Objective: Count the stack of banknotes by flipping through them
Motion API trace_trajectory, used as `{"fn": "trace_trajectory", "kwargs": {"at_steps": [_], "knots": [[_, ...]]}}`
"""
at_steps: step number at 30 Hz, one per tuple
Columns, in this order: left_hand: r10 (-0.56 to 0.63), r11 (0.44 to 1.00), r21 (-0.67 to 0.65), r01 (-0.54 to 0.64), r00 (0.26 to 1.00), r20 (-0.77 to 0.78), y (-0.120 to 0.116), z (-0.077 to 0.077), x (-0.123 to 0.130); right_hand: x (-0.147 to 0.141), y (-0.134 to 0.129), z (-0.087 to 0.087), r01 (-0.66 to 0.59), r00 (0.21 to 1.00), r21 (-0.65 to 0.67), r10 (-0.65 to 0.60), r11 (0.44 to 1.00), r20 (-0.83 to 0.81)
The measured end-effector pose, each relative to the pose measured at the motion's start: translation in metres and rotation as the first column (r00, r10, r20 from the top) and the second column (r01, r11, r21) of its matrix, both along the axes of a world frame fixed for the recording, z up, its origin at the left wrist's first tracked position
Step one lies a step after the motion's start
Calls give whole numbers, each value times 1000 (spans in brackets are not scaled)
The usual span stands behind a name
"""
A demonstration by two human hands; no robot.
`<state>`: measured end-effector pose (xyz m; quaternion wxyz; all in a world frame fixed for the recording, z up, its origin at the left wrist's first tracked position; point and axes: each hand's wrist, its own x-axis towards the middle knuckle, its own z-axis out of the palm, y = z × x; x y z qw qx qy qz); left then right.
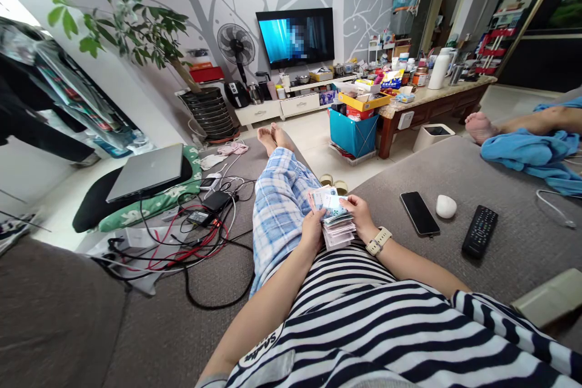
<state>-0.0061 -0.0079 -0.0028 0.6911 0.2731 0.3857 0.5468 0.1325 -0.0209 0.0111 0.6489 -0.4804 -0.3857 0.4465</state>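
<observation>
A stack of banknotes (339, 227) is held over my lap, just above the striped shirt. My left hand (313, 229) grips the stack from its left side, with the thumb on top. On the right, my right hand (362, 216), with a pale watch (379, 241) at its wrist, pinches the notes by their edge. Bluish-green notes lie uppermost, and pinkish ones show beneath and behind. The fingers under the stack are hidden. Plaid trousers (284, 194) cover my outstretched legs on the sofa.
To the right on the sofa lie a phone (419, 213), a white rounded case (446, 207) and a remote control (480, 231). Tangled cables (200, 242) and a laptop (148, 171) are at left. Another person's leg (522, 124) rests at far right. A cluttered table (421, 100) stands ahead.
</observation>
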Motion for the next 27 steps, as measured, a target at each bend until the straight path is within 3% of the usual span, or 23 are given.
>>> {"fn": "trace_trajectory", "kwargs": {"at_steps": [5, 12, 27], "knots": [[41, 999, -12, -41, 999, -3, 7, -8, 1, 0, -1, 1, 9, 999, 33, -10, 999, 45], [44, 998, -38, -43, 999, 27, 15, -20, 1, -1, -1, 1, -16, 1000, 41, 17, 999, -26], [54, 999, -6, -54, 998, -29, 14, -17, 1, -1, -1, 3, -13, 1000, 57, 14, 998, -14]]}}
